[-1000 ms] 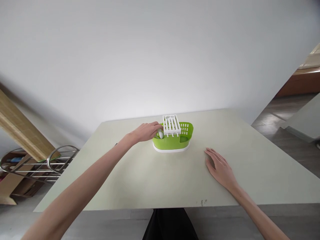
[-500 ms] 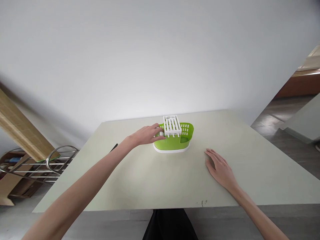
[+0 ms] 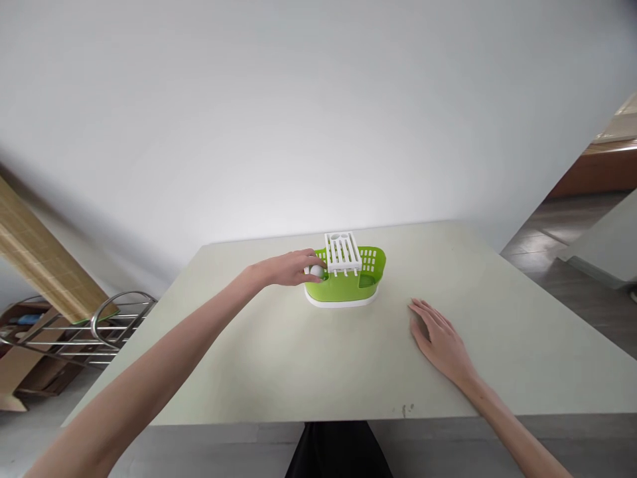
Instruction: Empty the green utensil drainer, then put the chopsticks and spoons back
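Note:
A green basket with slotted walls and a white base stands on the table. Across its middle lies a white slatted rack with small hooks along its front edge. At the basket's left opening, my left hand is closed around a small white ball, thumb in front and fingers behind. Whether the ball touches the basket floor I cannot tell. My right hand rests on the tabletop to the right of the basket, fingers stretched out and holding nothing.
The pale table stands against a white wall. To the left of it are a metal rack, a leaning yellowish board and an open cardboard box on the floor.
My left hand has shifted slightly left with the white ball, which shows more clearly between the fingers. The dark strip beside the left forearm is now hidden. My right hand has stayed put.

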`<move>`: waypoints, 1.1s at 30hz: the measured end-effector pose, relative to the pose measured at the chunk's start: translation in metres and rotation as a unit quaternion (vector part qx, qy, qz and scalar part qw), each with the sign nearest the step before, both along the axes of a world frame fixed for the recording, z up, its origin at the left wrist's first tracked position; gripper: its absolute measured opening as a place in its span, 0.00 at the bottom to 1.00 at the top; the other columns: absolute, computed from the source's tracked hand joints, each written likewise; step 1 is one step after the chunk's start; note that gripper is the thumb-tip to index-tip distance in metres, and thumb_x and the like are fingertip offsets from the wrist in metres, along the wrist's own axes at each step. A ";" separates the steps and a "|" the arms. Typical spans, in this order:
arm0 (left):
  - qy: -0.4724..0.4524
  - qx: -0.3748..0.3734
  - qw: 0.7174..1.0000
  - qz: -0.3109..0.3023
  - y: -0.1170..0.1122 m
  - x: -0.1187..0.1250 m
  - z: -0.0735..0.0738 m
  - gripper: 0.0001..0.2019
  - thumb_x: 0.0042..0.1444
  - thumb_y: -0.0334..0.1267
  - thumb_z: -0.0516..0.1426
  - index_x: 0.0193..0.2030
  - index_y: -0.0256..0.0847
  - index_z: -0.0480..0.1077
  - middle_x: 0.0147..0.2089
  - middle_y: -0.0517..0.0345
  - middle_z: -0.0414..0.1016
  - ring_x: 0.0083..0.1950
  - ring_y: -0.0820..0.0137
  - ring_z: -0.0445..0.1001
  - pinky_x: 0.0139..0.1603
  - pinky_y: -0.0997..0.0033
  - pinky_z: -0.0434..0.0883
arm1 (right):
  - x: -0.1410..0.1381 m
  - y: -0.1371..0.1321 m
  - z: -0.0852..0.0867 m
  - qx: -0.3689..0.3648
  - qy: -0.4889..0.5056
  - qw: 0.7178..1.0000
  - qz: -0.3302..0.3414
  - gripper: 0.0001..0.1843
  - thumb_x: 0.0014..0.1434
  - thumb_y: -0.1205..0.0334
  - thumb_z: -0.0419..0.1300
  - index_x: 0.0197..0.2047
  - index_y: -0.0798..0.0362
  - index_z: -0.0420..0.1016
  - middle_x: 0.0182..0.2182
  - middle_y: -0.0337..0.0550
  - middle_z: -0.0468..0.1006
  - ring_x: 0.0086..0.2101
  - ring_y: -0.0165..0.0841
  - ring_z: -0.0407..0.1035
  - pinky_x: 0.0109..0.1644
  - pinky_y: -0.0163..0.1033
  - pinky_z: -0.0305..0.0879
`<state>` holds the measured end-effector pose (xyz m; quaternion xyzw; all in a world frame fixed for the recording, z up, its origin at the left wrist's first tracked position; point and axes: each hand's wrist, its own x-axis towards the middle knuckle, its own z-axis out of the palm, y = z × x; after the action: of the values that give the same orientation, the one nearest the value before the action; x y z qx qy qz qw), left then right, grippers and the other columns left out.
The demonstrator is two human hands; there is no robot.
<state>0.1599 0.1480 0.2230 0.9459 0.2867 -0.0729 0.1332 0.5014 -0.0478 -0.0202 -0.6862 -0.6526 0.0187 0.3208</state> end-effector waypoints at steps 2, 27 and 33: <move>-0.006 -0.020 1.000 0.005 0.001 0.000 0.002 0.25 0.69 0.59 0.52 0.64 0.49 0.71 0.61 0.48 0.73 0.52 0.60 0.77 0.51 0.65 0.71 | 0.000 0.000 0.000 0.002 -0.001 1.000 -0.001 0.26 0.73 0.50 0.47 0.67 0.49 0.71 0.68 0.48 0.72 0.69 0.44 0.63 0.71 0.57 0.62; 0.084 0.071 0.989 0.096 0.019 0.004 0.001 0.17 0.67 0.44 0.54 0.59 0.42 0.71 0.58 0.43 0.76 0.57 0.55 0.76 0.49 0.63 0.72 | 0.000 0.001 -0.003 0.000 0.008 1.000 0.006 0.26 0.74 0.49 0.46 0.68 0.48 0.70 0.68 0.48 0.72 0.69 0.45 0.62 0.71 0.58 0.62; 0.049 0.064 0.991 0.103 0.018 -0.005 0.012 0.16 0.68 0.46 0.52 0.57 0.43 0.69 0.58 0.43 0.76 0.56 0.56 0.76 0.50 0.63 0.72 | -0.002 0.001 -0.002 0.001 0.005 1.000 0.001 0.26 0.73 0.50 0.46 0.67 0.48 0.70 0.68 0.48 0.72 0.69 0.45 0.63 0.71 0.59 0.62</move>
<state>0.1545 0.1663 0.2350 0.9134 0.3927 -0.0860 0.0648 0.4998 -0.0471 -0.0227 -0.6850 -0.6517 0.0221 0.3248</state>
